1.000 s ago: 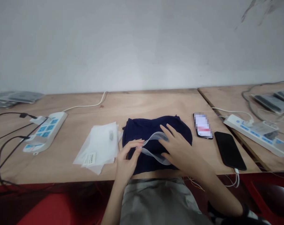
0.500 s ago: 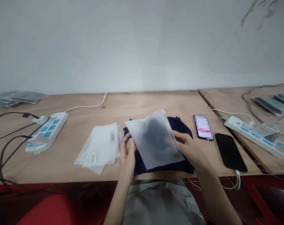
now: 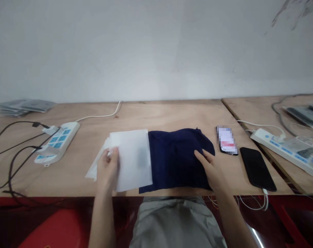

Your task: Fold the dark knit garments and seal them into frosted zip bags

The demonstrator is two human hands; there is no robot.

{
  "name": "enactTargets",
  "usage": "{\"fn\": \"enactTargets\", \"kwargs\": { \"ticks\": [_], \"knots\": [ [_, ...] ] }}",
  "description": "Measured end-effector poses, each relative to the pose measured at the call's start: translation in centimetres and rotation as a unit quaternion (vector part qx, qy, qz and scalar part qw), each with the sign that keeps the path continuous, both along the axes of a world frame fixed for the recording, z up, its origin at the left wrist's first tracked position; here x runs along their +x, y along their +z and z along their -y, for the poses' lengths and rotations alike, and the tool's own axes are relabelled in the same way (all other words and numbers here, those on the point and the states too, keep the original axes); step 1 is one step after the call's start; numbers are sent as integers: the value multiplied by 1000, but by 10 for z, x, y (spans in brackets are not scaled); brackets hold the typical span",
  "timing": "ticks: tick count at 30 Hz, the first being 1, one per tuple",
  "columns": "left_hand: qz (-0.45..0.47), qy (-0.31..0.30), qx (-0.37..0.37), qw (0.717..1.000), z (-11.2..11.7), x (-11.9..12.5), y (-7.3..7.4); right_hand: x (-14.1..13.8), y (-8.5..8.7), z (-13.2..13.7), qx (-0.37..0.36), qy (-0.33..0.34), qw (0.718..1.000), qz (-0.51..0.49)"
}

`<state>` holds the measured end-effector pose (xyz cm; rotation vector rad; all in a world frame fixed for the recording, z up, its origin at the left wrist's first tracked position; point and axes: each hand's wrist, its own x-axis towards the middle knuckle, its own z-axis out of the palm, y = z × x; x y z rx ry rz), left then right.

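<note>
A frosted plastic bag [image 3: 132, 162] is gripped at its left side by my left hand [image 3: 107, 168], thumb on top and fingers curled in. A blurry grey patch shows near the bag's right side. The bag partly covers a pile of similar bags [image 3: 94, 166], and its right edge overlaps a folded navy cloth [image 3: 175, 158]. On the right part of that cloth rests my right hand [image 3: 209, 167], its thumb and fingers apart and touching the fabric; nothing shows between them.
Right of the cloth lie a lit phone [image 3: 226, 140] and a dark phone [image 3: 257, 168] with a white cable. Power strips stand at left [image 3: 58, 143] and right [image 3: 288, 151]. Packed bags sit at far left [image 3: 24, 106] and far right [image 3: 301, 116]. A gap [image 3: 236, 113] divides the tabletops.
The frosted bag has moved left from over the navy cloth with my left hand, baring most of the cloth. My right hand has let go of the bag and now touches the cloth.
</note>
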<state>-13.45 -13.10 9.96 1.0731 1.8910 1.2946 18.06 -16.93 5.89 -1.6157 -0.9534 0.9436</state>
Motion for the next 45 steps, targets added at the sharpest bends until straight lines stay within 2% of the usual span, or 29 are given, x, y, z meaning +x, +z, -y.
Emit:
{"fn": "enactTargets", "kwargs": {
  "ticks": [2,6,9,12,15,17,18,21,23,25,28,30,33,37,39,42,45],
  "knots": [
    [-48,6,-47,998,-12,-28,-2,1,-6,-1,-8,12,990,141],
    [-149,28,-81,985,-37,-70,-16,-6,-9,6,118,12,924,363],
    [-233,49,-67,969,-47,-87,-33,-15,-7,14,165,61,883,435],
    [-348,30,-20,937,-46,-87,-46,-24,-10,17,151,102,860,476],
    [-444,38,43,894,-36,-67,-46,-29,-14,15,124,127,863,473],
    [-446,34,89,890,-25,-42,-40,-27,-14,12,125,128,888,424],
    [-432,13,113,895,-18,-26,-37,-24,-12,11,131,114,906,385],
    [-371,-128,164,905,6,31,-31,-8,-7,11,131,20,965,226],
    [-344,-209,167,900,21,71,-33,6,-8,12,92,-42,986,132],
    [-355,-276,159,879,33,108,-39,19,-13,14,53,-94,989,100],
    [-365,-372,166,837,39,149,-49,32,-25,19,32,-177,970,161],
    [-367,-413,166,817,36,167,-54,36,-32,22,29,-190,960,201],
    [-369,-429,143,812,26,180,-61,37,-39,27,57,-117,960,249],
    [-360,-397,141,832,16,180,-67,39,-40,28,73,-29,950,301],
    [-356,-356,156,850,13,173,-67,40,-40,27,64,-20,950,304],
    [-341,-293,158,879,7,158,-67,43,-36,25,72,-47,942,324],
    [-320,-276,131,897,-2,144,-66,40,-29,24,100,-62,921,371]
  ]
}}
